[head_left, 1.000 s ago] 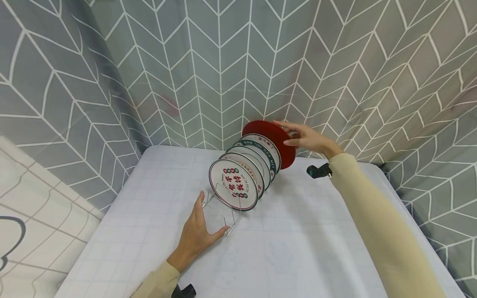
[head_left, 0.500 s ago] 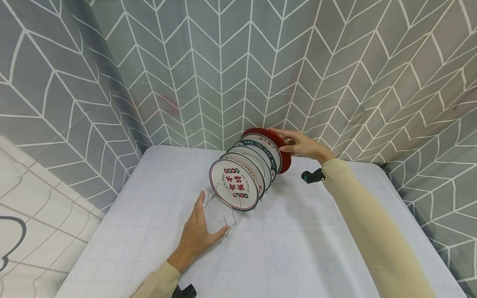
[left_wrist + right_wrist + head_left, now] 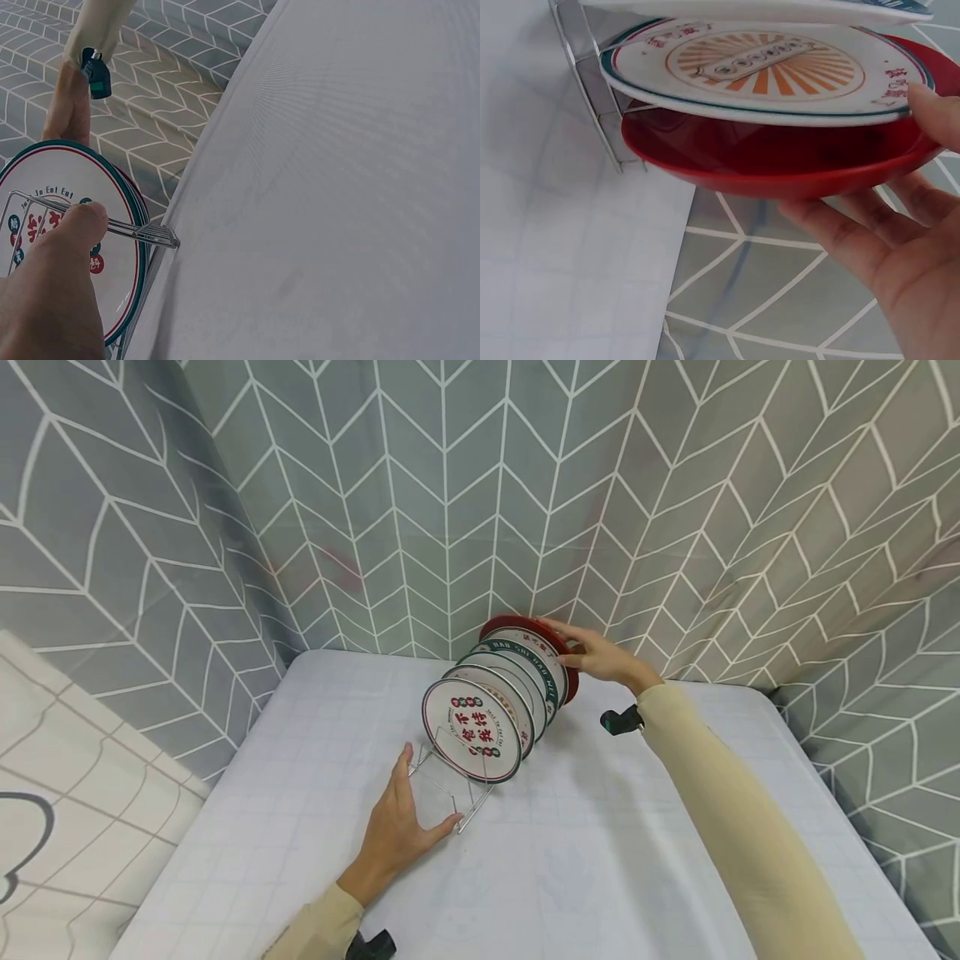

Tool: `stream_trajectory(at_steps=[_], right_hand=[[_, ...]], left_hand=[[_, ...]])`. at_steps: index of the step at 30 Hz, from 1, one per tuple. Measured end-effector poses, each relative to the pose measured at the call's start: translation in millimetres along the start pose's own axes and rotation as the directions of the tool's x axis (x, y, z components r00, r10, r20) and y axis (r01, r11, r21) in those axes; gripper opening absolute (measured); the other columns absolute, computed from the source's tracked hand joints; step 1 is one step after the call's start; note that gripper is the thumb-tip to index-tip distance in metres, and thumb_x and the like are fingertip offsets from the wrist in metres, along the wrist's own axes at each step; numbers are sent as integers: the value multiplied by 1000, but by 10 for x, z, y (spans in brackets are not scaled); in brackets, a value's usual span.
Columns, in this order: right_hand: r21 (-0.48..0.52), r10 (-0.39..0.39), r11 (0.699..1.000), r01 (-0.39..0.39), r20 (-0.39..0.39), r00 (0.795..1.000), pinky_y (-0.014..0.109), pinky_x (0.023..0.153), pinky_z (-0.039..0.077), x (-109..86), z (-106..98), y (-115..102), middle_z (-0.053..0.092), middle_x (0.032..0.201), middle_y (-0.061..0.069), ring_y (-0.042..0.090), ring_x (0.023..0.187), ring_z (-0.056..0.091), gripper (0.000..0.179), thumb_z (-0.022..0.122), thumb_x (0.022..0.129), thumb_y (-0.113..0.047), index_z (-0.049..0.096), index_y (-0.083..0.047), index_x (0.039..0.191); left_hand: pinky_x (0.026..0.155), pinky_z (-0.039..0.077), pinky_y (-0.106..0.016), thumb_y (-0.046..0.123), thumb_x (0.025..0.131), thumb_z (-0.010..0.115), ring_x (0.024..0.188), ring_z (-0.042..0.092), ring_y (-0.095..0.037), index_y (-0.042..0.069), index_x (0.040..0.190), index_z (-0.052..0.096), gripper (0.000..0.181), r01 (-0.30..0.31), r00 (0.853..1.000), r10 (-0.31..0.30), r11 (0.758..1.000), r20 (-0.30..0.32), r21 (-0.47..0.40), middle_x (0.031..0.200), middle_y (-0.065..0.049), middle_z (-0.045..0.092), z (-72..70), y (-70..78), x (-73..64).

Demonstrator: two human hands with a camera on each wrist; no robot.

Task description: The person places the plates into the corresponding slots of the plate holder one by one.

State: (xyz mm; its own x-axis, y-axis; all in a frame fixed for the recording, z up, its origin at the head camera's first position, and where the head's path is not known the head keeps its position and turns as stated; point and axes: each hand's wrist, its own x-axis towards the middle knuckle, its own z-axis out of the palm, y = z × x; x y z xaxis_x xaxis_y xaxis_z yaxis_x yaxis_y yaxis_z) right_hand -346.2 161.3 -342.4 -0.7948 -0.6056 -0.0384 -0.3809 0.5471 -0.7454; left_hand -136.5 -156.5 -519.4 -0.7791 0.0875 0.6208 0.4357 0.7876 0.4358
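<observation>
Several white printed plates (image 3: 467,727) with dark rims stand on edge, one behind another, in a wire plate rack (image 3: 474,806). My left hand (image 3: 393,839) holds the rack's near end, thumb on one side and fingers on the other; its thumb (image 3: 82,225) lies on a wire in the left wrist view. At the far end, my right hand (image 3: 600,656) grips a red plate (image 3: 780,169), fingers behind it and thumb at its front edge. This plate stands just behind a white plate with an orange sunburst (image 3: 769,75). The rack's middle is hidden by the plates.
The rack stands on a white-covered table (image 3: 600,860). A grey curtain (image 3: 465,510) with a white chevron pattern hangs close behind the far plates. A white tiled surface (image 3: 67,810) lies at the left.
The red plate has moved left and nearer, close against the last white plate, with my right hand following. My left hand and the rack have stayed in place.
</observation>
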Motion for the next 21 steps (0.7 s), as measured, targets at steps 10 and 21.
stream_trajectory(at_steps=[10, 21], right_hand=[[-14, -20, 1000, 19, -87, 996, 62, 106, 41, -49, -39, -151, 40, 149, 25, 44, 135, 42, 76, 60, 97, -15, 17, -24, 158], [33, -184, 977, 212, -378, 907, 58, 113, 35, -480, 5, -562, 42, 149, 21, 36, 139, 41, 72, 62, 94, -8, 27, -19, 156]], left_hand=[[98, 52, -42, 60, 67, 80, 131, 51, -36, -9, 150, 22, 123, 3, 1000, -3, 1000, 1, -4, 151, -26, 38, -5, 1, -6], [97, 52, -43, 58, 67, 81, 130, 51, -36, -9, 150, 22, 122, -5, 1000, 5, 1000, 0, 3, 150, -25, 38, -13, 2, 4]])
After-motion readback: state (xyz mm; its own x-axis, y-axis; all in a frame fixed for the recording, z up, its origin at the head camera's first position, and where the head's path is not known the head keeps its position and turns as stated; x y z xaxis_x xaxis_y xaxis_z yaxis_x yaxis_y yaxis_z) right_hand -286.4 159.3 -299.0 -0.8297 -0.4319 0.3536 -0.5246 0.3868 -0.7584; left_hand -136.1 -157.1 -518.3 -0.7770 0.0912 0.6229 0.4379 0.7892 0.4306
